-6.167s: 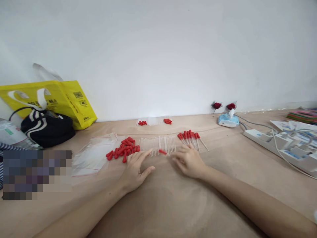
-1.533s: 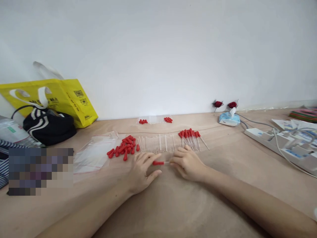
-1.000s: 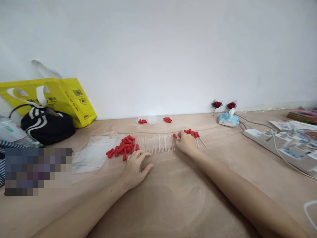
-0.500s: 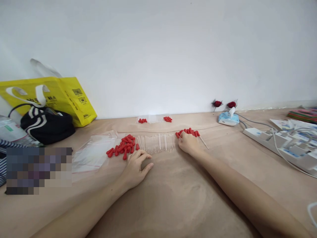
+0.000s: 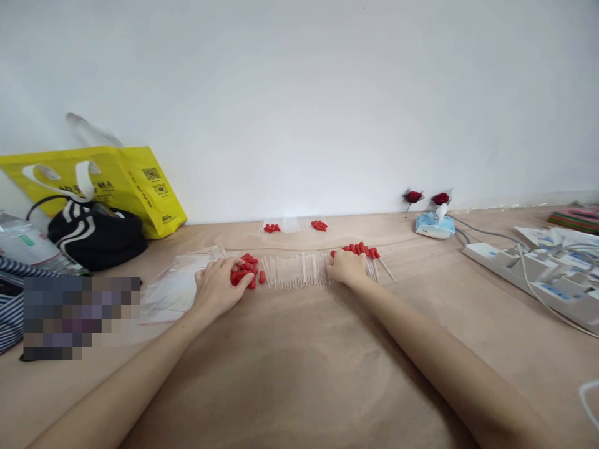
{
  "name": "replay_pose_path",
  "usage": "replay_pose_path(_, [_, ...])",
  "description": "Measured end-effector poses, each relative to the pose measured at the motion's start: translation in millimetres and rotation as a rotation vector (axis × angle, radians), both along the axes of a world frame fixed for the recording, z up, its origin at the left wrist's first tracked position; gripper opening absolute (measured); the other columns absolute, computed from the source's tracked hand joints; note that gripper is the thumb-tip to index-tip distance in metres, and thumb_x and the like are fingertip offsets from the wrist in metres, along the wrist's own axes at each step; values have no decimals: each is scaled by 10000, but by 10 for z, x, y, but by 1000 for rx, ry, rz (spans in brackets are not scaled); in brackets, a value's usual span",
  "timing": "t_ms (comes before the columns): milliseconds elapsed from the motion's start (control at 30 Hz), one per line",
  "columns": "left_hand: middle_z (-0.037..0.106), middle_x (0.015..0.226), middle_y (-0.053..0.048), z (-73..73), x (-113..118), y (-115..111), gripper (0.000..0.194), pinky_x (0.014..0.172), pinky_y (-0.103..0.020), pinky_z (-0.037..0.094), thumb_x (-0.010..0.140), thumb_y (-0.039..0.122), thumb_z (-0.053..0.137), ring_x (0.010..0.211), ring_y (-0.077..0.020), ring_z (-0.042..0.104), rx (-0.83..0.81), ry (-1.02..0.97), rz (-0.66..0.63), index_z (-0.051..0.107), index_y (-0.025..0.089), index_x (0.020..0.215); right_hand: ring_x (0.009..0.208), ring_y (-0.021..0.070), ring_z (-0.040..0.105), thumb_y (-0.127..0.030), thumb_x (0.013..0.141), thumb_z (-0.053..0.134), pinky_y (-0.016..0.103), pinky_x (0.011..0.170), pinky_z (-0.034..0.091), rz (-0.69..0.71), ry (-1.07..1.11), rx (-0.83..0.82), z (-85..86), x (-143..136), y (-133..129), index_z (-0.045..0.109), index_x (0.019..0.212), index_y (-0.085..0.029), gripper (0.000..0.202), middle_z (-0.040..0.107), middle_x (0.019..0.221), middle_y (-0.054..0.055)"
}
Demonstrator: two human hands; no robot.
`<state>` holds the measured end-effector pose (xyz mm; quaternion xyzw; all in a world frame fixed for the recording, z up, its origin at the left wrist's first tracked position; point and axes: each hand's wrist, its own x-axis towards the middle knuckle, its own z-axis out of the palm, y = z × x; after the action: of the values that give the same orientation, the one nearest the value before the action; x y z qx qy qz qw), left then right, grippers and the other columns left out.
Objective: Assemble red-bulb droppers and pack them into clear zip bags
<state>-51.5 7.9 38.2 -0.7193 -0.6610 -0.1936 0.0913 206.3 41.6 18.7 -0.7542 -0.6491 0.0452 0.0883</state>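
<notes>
Over the left pile of small red pieces [image 5: 251,265] lies my left hand [image 5: 218,282], its thumb and fingers spread around part of the pile. A row of thin clear sticks [image 5: 294,270] lies side by side on the table. At that row's right end is my right hand [image 5: 347,267], fingers closed; what they hold, if anything, is hidden. Just beyond it, red pieces [image 5: 362,248] sit at the far ends of more sticks. Clear plastic bags [image 5: 171,290] lie left of the pile, partly behind my left hand.
By the wall are two small groups of red pieces [image 5: 272,228] on clear plastic. A yellow bag [image 5: 154,193] and black pouch [image 5: 96,234] stand left. To the right are a tissue pack [image 5: 435,225], two dark red flowers [image 5: 440,198] and a power strip [image 5: 491,254] with cables.
My left hand has moved left, from the pile's near right edge onto the pile, fingers over it. My right hand has shifted slightly left along the row. The whole view has shifted a little.
</notes>
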Motion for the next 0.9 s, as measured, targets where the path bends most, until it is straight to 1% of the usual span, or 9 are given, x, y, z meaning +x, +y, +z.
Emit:
replay_pose_path(67, [611, 960, -62, -5, -78, 52, 290, 774, -423, 325, 775, 440, 451, 982, -285, 497, -55, 25, -31, 593, 247, 937, 861, 252, 593, -266, 729, 470, 382, 794, 308, -4, 9, -12, -2, -2, 14, 646, 824, -139, 237, 654, 896, 140])
replay_pose_path(167, [614, 985, -60, -51, -117, 85, 292, 776, -409, 330, 797, 417, 418, 1018, -273, 494, -89, 35, -64, 618, 253, 934, 852, 255, 596, -289, 734, 464, 382, 783, 315, -7, 22, -15, -11, -5, 22, 648, 830, -138, 256, 656, 888, 137])
replay_pose_path(333, [638, 905, -51, -73, -82, 95, 263, 746, -387, 355, 783, 392, 438, 930, -261, 539, -58, -27, -66, 637, 249, 879, 832, 255, 595, -319, 752, 446, 376, 766, 307, -3, 35, 27, 13, 14, -7, 646, 778, -140, 270, 661, 854, 135])
replay_pose_path(433, [651, 895, -37, -73, -78, 106, 232, 737, -378, 374, 779, 354, 446, 880, -250, 561, -46, -100, -79, 642, 244, 837, 815, 241, 590, -333, 786, 397, 364, 764, 293, 12, 43, 73, 60, 49, -100, 638, 723, -155, 306, 665, 804, 117])
replay_pose_path(533, [666, 905, -21, -97, -107, 131, 216, 746, -355, 394, 782, 325, 444, 867, -233, 572, -17, -166, -116, 639, 237, 811, 786, 218, 578, -322, 812, 364, 355, 772, 272, 55, 55, 158, 65, 109, -273, 622, 743, -171, 306, 662, 782, 87])
replay_pose_path(667, [660, 880, -45, -105, -123, 128, 245, 765, -332, 418, 797, 313, 427, 837, -212, 576, 103, -207, -159, 641, 201, 840, 754, 196, 556, -276, 828, 373, 352, 788, 254, 245, 80, 333, -66, 241, -524, 564, 789, -169, 222, 644, 795, 59])
replay_pose_path(767, [625, 870, -57, -71, -33, 35, 249, 775, -328, 432, 815, 300, 413, 816, -195, 570, 268, -243, -205, 627, 183, 866, 733, 189, 537, -241, 853, 346, 330, 744, 291, 418, 137, 387, -212, 349, -630, 509, 814, -157, 187, 617, 806, 66])
replay_pose_path(833, [602, 879, -54, -63, 87, -72, 231, 779, -310, 441, 831, 284, 410, 836, -181, 563, 339, -302, -298, 612, 185, 887, 707, 181, 526, -221, 866, 331, 316, 708, 317, 528, 198, 402, -291, 400, -659, 492, 819, -150, 182, 600, 793, 69])
replay_pose_path(900, [591, 880, -52, -85, 227, -193, 210, 779, -295, 447, 841, 253, 415, 849, -169, 558, 294, -359, -447, 596, 182, 922, 722, 177, 523, -197, 869, 335, 308, 699, 334, 621, 252, 431, -340, 430, -674, 498, 855, -142, 172, 593, 812, 73])
